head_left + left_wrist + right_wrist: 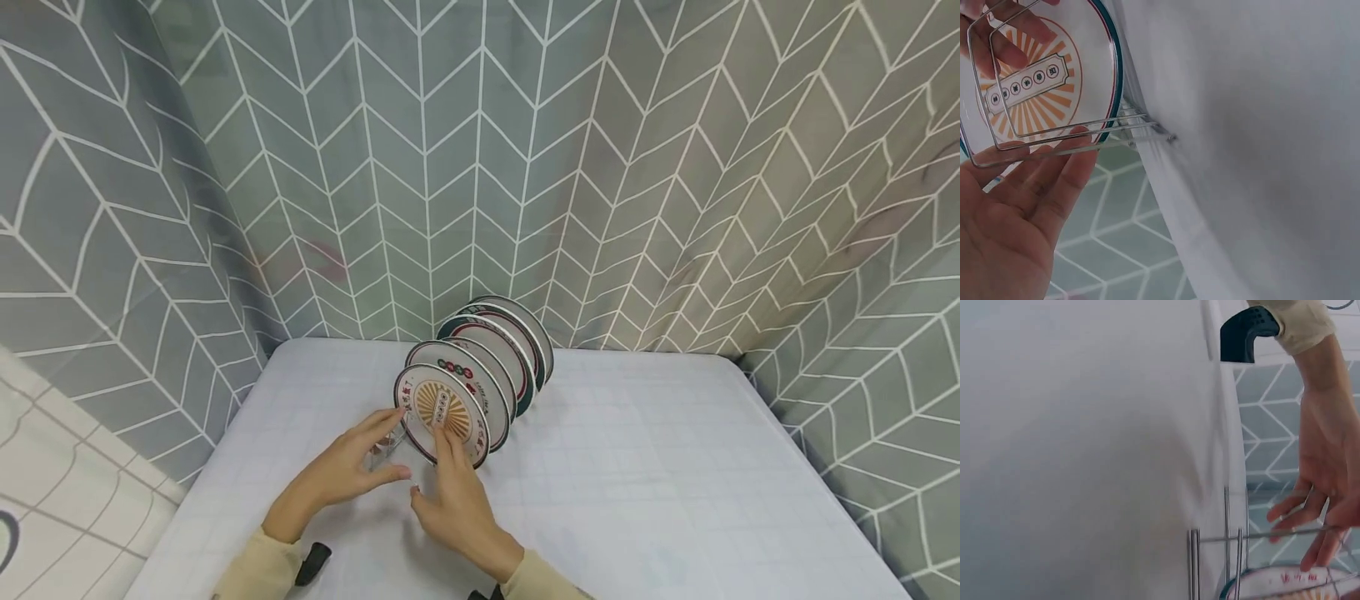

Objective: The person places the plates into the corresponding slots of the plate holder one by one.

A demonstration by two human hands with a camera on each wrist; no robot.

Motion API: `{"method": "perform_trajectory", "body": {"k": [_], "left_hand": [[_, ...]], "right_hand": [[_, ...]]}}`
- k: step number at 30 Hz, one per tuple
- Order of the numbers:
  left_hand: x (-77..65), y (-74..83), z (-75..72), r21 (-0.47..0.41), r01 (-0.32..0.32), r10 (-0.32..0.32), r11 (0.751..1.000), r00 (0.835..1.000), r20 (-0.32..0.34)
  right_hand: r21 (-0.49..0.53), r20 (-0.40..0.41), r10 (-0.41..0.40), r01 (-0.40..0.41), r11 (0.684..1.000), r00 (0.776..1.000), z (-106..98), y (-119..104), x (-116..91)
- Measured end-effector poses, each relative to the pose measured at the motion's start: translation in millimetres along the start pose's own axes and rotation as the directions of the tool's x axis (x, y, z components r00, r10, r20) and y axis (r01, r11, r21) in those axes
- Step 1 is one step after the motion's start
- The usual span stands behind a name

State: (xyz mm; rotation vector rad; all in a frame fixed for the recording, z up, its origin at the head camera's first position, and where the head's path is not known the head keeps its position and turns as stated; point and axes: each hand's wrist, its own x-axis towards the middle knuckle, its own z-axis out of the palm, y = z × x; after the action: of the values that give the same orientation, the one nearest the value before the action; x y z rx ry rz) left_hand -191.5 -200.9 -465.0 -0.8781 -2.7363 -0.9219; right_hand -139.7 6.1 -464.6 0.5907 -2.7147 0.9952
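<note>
Several round dark-rimmed plates stand on edge, one behind another, in a metal wire rack (1060, 149). The front plate (468, 412) has an orange sunburst and red lettering; behind it a plate (487, 392) shows coloured dots. My left hand (341, 471) is at the left edge of the front plate, fingers extended and thumb apart, beside the rack's wires in the left wrist view. My right hand (461, 508) has its fingertips against the lower face of the front plate, fingers extended. In the right wrist view its fingers are mostly out of frame.
A white cloth covers the table (637, 467). Grey curtains (480, 167) with a white zigzag pattern hang behind and at the sides. A black wrist device (312, 564) sits under the left sleeve. White tiled fabric (67, 467) lies at the left.
</note>
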Motion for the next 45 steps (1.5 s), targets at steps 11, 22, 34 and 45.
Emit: {"method": "perform_trajectory", "body": {"k": [11,22,34,45], "left_hand": [[1.9,40.4,13.4,-0.107,-0.024,0.043,0.994,0.983,0.179],[0.6,78.9,42.2,-0.136,-0.015,0.035,0.991,0.988,0.147],[-3.1,103.4,64.8,-0.143,-0.019,0.026,0.99,0.999,0.046],[-2.1,103.4,66.5,-0.189,-0.001,0.015,0.982,0.997,0.072]], "right_hand": [[0.054,0.19,-0.133,0.125,0.991,0.973,-53,48,-34],[0.17,0.221,-0.141,0.104,0.98,0.965,-85,81,-56],[0.236,0.255,-0.238,0.179,0.955,0.937,-100,105,-62],[0.221,0.194,-0.235,0.191,0.956,0.952,-99,110,-66]]}}
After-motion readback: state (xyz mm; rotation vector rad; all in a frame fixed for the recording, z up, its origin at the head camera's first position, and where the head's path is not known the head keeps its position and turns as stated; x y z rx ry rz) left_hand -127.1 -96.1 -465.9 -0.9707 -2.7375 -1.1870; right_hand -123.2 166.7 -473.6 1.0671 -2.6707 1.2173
